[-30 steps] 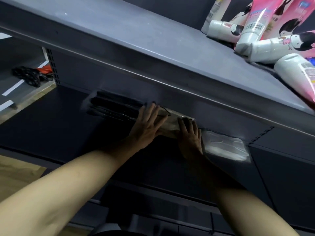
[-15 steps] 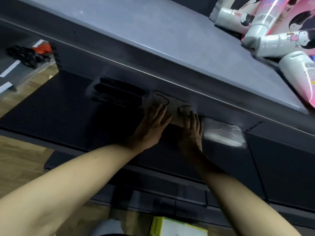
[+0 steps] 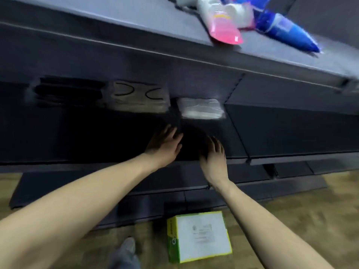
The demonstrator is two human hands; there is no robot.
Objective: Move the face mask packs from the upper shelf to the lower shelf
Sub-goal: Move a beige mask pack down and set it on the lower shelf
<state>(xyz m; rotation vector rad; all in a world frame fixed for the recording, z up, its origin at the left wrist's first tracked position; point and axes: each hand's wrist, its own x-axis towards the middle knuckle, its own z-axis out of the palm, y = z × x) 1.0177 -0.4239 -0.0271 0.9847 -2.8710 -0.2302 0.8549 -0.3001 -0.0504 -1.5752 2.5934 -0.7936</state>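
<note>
three face mask packs are lying in a row at the far side of the lower shelf (image 3: 116,140): a black pack (image 3: 68,92) on the left, a beige pack (image 3: 138,99) just beside it, a white pack (image 3: 202,108) to the right. the left hand (image 3: 165,145) and right hand (image 3: 214,154) are hovering near the shelf's front, fingers loose, grasping nothing. pink and blue tubes (image 3: 225,30) are sitting on the upper shelf (image 3: 116,18).

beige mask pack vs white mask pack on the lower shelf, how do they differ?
The beige mask pack shows dark curved ear loops; the white mask pack shows none that can be made out. The beige pack looks larger and sits left, next to a black pack; the white pack sits apart on the right. Both lie flat on the lower shelf, untouched by either hand.
</note>
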